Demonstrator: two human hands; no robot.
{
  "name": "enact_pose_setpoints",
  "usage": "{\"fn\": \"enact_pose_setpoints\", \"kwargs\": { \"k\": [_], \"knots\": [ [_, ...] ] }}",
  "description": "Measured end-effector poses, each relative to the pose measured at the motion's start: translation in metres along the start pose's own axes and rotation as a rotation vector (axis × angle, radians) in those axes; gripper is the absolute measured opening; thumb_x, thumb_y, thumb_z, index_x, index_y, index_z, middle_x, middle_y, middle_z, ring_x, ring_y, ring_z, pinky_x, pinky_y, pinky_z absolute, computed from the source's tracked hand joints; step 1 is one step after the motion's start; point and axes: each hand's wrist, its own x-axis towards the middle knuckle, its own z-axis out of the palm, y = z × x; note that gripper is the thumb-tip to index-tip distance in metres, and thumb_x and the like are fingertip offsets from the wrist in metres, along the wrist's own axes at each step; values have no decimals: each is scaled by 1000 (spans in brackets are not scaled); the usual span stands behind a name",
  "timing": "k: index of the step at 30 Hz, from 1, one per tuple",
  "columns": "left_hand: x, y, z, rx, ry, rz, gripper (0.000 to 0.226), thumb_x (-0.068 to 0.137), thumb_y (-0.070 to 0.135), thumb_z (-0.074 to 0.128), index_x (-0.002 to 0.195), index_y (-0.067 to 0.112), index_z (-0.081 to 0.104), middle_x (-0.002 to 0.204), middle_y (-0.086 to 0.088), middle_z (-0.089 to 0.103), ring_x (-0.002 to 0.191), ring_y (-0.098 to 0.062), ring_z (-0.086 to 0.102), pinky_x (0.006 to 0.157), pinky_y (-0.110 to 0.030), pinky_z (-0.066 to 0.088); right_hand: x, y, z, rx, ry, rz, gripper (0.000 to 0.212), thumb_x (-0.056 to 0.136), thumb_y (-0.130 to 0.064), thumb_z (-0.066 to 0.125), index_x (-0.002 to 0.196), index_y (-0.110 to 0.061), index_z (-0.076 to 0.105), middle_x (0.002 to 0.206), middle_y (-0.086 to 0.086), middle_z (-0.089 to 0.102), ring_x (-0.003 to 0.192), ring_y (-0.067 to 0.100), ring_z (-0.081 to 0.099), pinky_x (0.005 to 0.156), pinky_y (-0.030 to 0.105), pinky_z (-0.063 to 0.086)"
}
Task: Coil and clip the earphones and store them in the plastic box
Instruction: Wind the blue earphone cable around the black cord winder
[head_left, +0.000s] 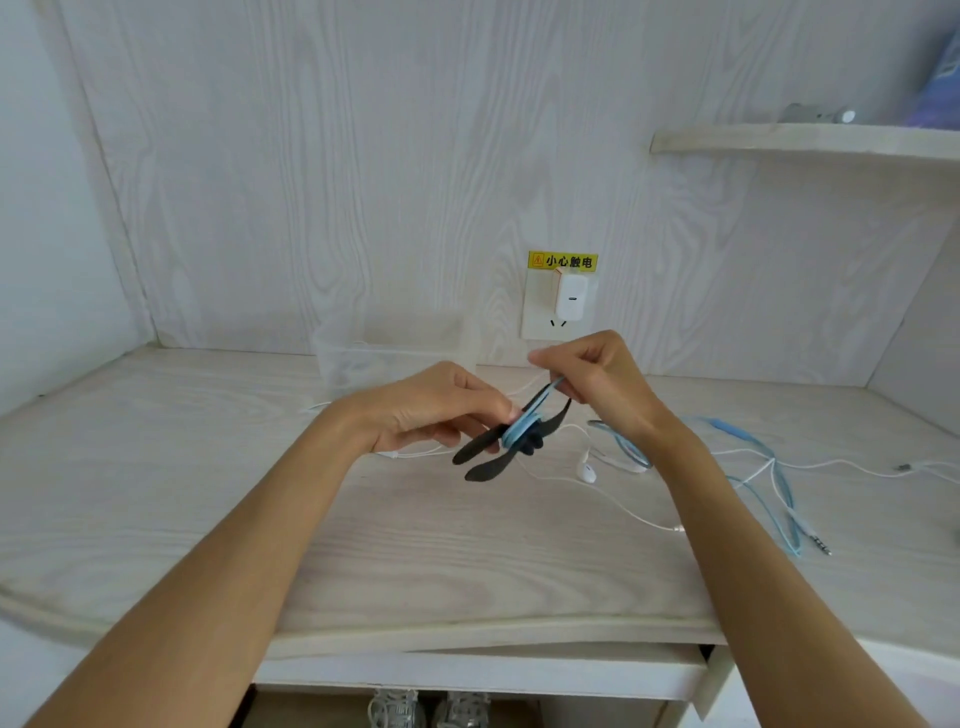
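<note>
Above the desk, the left hand pinches the black clip wound with the blue earphone cord. The right hand grips that cord's free end, fingers curled. The clear plastic box stands behind, against the wall; white earphones lie on the desk.

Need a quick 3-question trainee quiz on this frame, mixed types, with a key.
1. True or false: the blue earphone coil is already inside the plastic box.
2. Which hand pinches the blue cable up above the black clip? A) left hand B) right hand
3. Fill in: the white earbud lies on the ___.

Key:
1. False; both hands hold it in front of the box.
2. B
3. Desk
</note>
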Motion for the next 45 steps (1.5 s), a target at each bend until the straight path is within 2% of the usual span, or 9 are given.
{"fn": "enact_pose_setpoints", "kwargs": {
  "k": [4, 9, 15, 18, 25, 30, 33, 37, 45],
  "knots": [
    [-2, -4, -3, -64, -94, 15, 25, 60, 38, 67, 71, 18, 77, 84, -9, 71, 71, -9, 62, 67, -16, 45, 0, 1, -1, -3, -53, 51, 44, 90, -10, 60, 50, -7, 42, 44, -2, 26, 42, 5, 23, 48, 6, 31],
    [-1, 1, 1, -83, -28, 73, 30, 97, 13, 47, 76, 14, 69, 58, 14, 64, 54, 4, 57, 51, -7, 39, 2, 1, -1, 9, -13, 152, 51, 94, -32, 55, 52, -15, 31, 44, -6, 25, 41, 6, 21, 44, 14, 25],
    [2, -1, -1, -229, -17, 85, 29, 97, 17, 44, 87, 14, 71, 67, 11, 69, 57, 2, 62, 52, -10, 46, 5, -3, -2, 103, 225, 124, 54, 94, -34, 55, 53, -17, 24, 55, 4, 19, 44, 9, 18, 44, 9, 33],
    [4, 0, -2, -309, 30, 147, 29, 100, 13, 39, 93, 10, 66, 66, 10, 69, 57, 1, 64, 52, -10, 47, 4, 2, 3, -16, 104, 164, 49, 94, -36, 52, 56, -15, 30, 56, 4, 22, 40, 4, 21, 43, 13, 25],
    [17, -11, -5, -564, 227, 189, 26, 96, 18, 50, 117, 12, 65, 113, -4, 71, 101, -12, 68, 79, -15, 53, 5, 10, 15, -175, -86, 176, 42, 103, -31, 30, 67, -14, 43, 52, -6, 33, 41, 2, 28, 44, 11, 25],
    [16, -11, -4, -592, 357, 206, 25, 96, 22, 52, 115, 12, 66, 102, -1, 74, 90, -8, 71, 68, -15, 54, 3, 9, 14, -99, -287, 274, 25, 102, -16, 31, 112, -10, 54, 66, -1, 48, 45, 8, 28, 43, 16, 26],
    [17, -11, -3, -360, 565, 247, 30, 96, 29, 52, 120, 13, 63, 105, 4, 72, 90, 1, 69, 59, -11, 50, 2, 6, 9, -6, -406, 278, 30, 101, -12, 36, 125, -17, 53, 70, 0, 54, 45, 8, 35, 44, 18, 28],
    [20, -10, -7, -405, 767, 359, 35, 98, 27, 49, 126, 7, 56, 109, 2, 70, 94, -5, 69, 65, -17, 54, -3, -1, 8, 0, -490, 243, 29, 102, -20, 39, 120, -16, 60, 65, 1, 55, 46, 11, 41, 47, 22, 31],
    [20, -8, -4, -529, 801, 396, 30, 98, 19, 50, 121, -1, 53, 109, -8, 69, 95, -17, 70, 73, -23, 58, -4, -2, 13, -177, -520, 195, 41, 103, -29, 30, 92, -13, 66, 55, 2, 37, 47, 9, 26, 46, 18, 23]
  ]
}}
